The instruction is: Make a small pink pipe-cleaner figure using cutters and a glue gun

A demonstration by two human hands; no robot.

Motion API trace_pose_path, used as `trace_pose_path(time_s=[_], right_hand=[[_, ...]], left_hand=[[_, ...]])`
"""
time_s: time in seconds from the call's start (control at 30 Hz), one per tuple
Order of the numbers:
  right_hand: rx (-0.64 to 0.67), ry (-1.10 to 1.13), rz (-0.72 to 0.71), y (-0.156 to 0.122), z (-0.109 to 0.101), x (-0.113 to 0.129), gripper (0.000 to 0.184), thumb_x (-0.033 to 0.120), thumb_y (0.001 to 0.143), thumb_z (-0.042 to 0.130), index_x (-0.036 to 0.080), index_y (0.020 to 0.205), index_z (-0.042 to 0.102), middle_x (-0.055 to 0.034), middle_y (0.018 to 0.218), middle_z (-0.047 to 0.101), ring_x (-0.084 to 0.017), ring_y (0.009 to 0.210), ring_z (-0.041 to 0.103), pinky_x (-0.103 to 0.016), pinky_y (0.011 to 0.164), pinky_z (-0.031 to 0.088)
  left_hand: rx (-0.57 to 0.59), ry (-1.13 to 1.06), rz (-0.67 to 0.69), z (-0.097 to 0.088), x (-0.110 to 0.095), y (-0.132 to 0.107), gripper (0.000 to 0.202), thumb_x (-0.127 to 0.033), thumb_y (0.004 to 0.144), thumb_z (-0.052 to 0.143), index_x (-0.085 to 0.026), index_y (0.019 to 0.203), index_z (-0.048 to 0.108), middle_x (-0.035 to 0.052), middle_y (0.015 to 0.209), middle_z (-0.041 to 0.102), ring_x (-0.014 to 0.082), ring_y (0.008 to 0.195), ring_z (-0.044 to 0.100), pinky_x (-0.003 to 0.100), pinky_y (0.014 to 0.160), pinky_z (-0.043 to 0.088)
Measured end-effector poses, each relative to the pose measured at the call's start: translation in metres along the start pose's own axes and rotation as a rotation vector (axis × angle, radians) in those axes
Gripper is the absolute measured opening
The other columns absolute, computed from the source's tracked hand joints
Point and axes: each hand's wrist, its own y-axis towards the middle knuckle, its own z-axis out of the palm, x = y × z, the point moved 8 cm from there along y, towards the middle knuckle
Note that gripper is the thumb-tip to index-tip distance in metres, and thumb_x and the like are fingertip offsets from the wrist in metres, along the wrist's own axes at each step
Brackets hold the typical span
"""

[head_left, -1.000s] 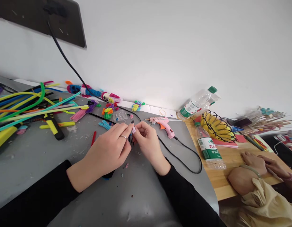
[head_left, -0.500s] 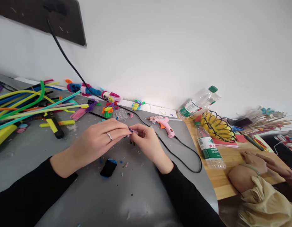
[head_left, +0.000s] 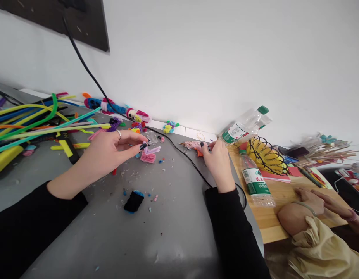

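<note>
My left hand (head_left: 109, 153) hovers over the grey table (head_left: 173, 232), its thumb and forefinger pinched on a small lilac pipe-cleaner piece (head_left: 152, 150). Just below that piece lies a pink folded pipe-cleaner bundle (head_left: 148, 157). My right hand (head_left: 217, 162) has closed around the pink glue gun (head_left: 194, 145) near the table's back edge; only the gun's nozzle and a bit of orange trigger show. A black fuzzy piece with blue edging (head_left: 133, 201) lies on the table between my forearms.
Long coloured pipe cleaners (head_left: 37, 124) pile up at the left, with finished fuzzy figures (head_left: 109, 106) along the wall. A black cable (head_left: 179, 151) crosses the table. On the wooden table to the right stand water bottles (head_left: 255, 182), a wire basket (head_left: 266, 155), and another person's hands (head_left: 313, 201).
My hands have parted. The right hand went right and back to grip the glue gun. The left hand drew left with the lilac piece, and the pink bundle now shows on the table.
</note>
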Motion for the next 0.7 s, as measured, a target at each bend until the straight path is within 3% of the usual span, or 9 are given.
trace_pose_path(time_s=[0.1, 0.2, 0.3, 0.5, 0.7], right_hand=[[0.162, -0.059, 0.039, 0.000, 0.011, -0.017, 0.026, 0.046, 0.090, 0.057, 0.023, 0.078, 0.053, -0.0087, 0.083, 0.065, -0.025, 0.080, 0.060, -0.036, 0.074, 0.045], [0.231, -0.034, 0.043, -0.001, 0.016, -0.019, 0.028, 0.049, 0.087, 0.059, 0.024, 0.076, 0.053, -0.0070, 0.081, 0.064, -0.024, 0.077, 0.059, -0.033, 0.068, 0.042], [0.240, 0.002, 0.021, 0.001, 0.015, -0.015, 0.025, 0.047, 0.082, 0.061, 0.024, 0.077, 0.053, -0.0072, 0.082, 0.065, -0.024, 0.079, 0.058, -0.032, 0.066, 0.041], [0.277, -0.029, 0.131, -0.003, 0.012, -0.011, 0.022, 0.039, 0.074, 0.065, 0.024, 0.079, 0.049, -0.0075, 0.086, 0.067, -0.025, 0.081, 0.062, -0.032, 0.069, 0.042], [0.161, 0.006, 0.203, -0.005, -0.004, -0.009, 0.033, 0.040, 0.072, 0.065, 0.024, 0.092, 0.044, -0.0091, 0.095, 0.068, -0.028, 0.087, 0.064, -0.034, 0.070, 0.045]], left_hand=[[0.077, 0.100, 0.104, 0.007, -0.002, 0.000, 0.028, -0.043, 0.083, 0.065, -0.024, 0.097, 0.079, 0.0052, 0.103, 0.083, 0.0237, 0.087, 0.076, 0.032, 0.077, 0.062], [0.151, 0.212, 0.281, 0.016, -0.007, -0.002, 0.028, -0.042, 0.085, 0.060, -0.027, 0.098, 0.081, 0.0026, 0.104, 0.083, 0.0212, 0.079, 0.074, 0.027, 0.063, 0.056], [0.183, 0.258, 0.410, 0.021, -0.011, -0.004, 0.028, -0.037, 0.090, 0.059, -0.025, 0.103, 0.081, 0.0023, 0.105, 0.083, 0.0189, 0.079, 0.073, 0.026, 0.067, 0.055], [0.258, 0.189, 0.469, 0.027, -0.009, -0.006, 0.026, -0.031, 0.094, 0.058, -0.021, 0.107, 0.078, 0.0044, 0.108, 0.083, 0.0158, 0.084, 0.075, 0.025, 0.072, 0.056], [0.265, 0.151, 0.452, 0.028, -0.006, -0.005, 0.026, -0.034, 0.093, 0.059, -0.022, 0.104, 0.079, 0.0044, 0.110, 0.083, 0.0177, 0.090, 0.077, 0.026, 0.075, 0.059]])
